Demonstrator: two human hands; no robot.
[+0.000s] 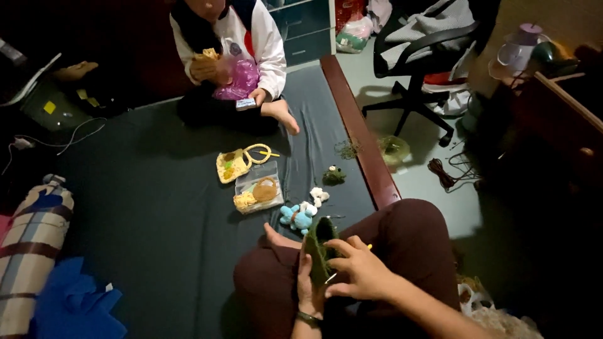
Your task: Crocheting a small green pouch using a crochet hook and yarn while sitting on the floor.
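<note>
- The person sits cross-legged at the near right edge of a dark mattress (157, 207), with both hands over the lap.
- The left hand (308, 285) is curled around the lower part of a dark green crochet piece (319, 250), holding it upright from behind; a wristband shows at that wrist.
- The right hand (359, 270) is pressed to the right side of the green piece, its fingers bent and closed on it. A thin hook (331, 277) seems to show under this hand, with a yellow tip near the knuckles, but it is too small to be sure.
- The green piece looks like a small open-topped pouch or tube: its body has shape, but the dim light hides whether the rim is closed off, so it reads as partly worked rather than finished.
- Just beyond the knee lie pieces that look complete: a blue toy figure (295, 217), a small white one (319, 196) and a dark green one (333, 176) farther off.
- Left of those sit a clear box (257, 187) holding yellow and tan yarn items, and a yellow woven pouch (233, 164) with a loop handle.
- At the far side, another person (229, 56) sits facing this way, holding a pink bag (242, 78) and a yellowish piece.
- An office chair (427, 50) stands on the floor at the far right.
</note>
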